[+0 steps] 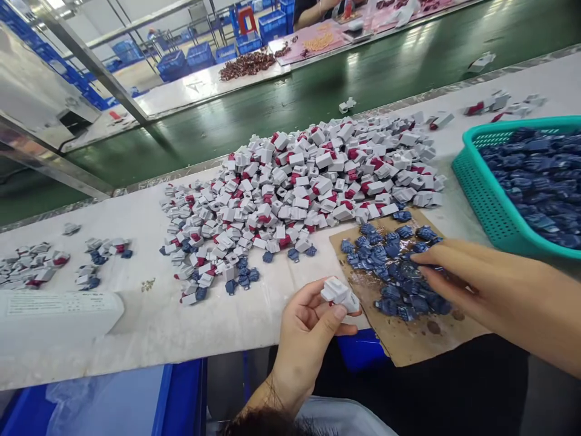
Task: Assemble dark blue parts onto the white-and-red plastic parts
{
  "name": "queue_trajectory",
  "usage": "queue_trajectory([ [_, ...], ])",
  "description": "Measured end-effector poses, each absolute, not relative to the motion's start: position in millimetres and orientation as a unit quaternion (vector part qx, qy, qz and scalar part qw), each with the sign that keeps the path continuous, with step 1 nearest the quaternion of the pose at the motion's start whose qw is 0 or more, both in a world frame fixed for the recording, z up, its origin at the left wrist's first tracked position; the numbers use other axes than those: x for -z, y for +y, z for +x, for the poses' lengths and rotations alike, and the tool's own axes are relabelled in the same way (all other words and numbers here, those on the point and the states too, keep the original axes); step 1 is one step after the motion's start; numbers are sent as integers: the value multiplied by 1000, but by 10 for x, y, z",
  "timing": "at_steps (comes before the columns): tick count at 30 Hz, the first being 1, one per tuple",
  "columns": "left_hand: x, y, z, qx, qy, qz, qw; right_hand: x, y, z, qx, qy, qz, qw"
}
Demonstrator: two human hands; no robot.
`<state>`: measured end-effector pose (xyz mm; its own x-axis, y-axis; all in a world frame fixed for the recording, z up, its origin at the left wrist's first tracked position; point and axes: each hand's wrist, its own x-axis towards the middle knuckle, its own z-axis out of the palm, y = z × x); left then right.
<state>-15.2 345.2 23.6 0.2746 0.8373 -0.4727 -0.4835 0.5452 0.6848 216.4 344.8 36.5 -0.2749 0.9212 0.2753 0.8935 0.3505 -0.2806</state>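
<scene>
My left hand (308, 327) grips a white plastic part (339, 294) with a small dark red bit, in front of the table's near edge. My right hand (472, 281) reaches in from the right over a pile of small dark blue plastic parts (394, 260). Its fingertips are close together among these parts; whether one is pinched between them is hidden. The blue parts lie on a wet, stained piece of cardboard (436, 339). Behind my hands spreads a large heap of white parts with dark red pieces (313, 175).
A green basket (481, 194) full of dark blue parts stands at the right. White-and-blue assembled pieces (240, 275) lie before the heap, with smaller groups (31, 263) at the left. A green conveyor belt (190, 142) runs behind. Across it, a person's arm (313, 13) shows.
</scene>
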Motion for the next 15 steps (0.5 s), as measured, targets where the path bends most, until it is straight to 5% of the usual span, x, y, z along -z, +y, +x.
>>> queue_trajectory([
  [7, -251, 3362, -100, -431, 442, 220, 755, -541, 3220, 1640, -201, -688, -593, 367],
  [15, -277, 3325, -73, -436, 414, 226, 767, -587, 3206, 1490, -234, -695, -555, 393],
])
